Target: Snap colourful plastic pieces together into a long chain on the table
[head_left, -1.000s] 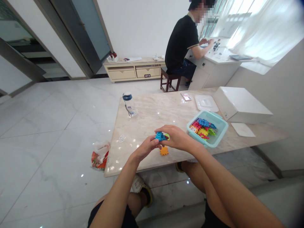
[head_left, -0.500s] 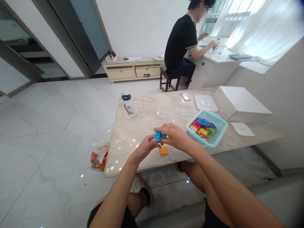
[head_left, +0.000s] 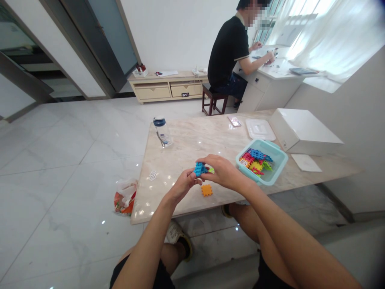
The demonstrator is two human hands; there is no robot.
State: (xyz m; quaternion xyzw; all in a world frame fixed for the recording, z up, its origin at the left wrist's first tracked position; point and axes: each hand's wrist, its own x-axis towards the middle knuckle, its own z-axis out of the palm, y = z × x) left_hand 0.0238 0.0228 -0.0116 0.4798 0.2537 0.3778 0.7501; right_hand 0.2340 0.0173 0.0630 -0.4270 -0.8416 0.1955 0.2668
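Observation:
Above the near part of a marble table (head_left: 186, 144), my left hand (head_left: 180, 188) and my right hand (head_left: 224, 172) pinch a small cluster of joined blue toy tiles (head_left: 199, 169) from both sides. A bit of green and red shows at the cluster's right. One orange tile (head_left: 207, 190) lies flat on the table just below my hands. To the right stands a teal tub (head_left: 278, 166) with several coloured tiles inside.
A clear lid (head_left: 260, 129), a white box (head_left: 303, 131), a sheet of paper (head_left: 306, 162), a small card (head_left: 234, 121) and a water bottle (head_left: 163, 131) lie on the table. A plastic bag (head_left: 124, 196) sits on the floor at left. Another person (head_left: 230, 52) works at a far desk.
Both hands have shifted slightly up and away with the blue cluster, turning it a little. The orange tile stays put. The far person's arm has moved.

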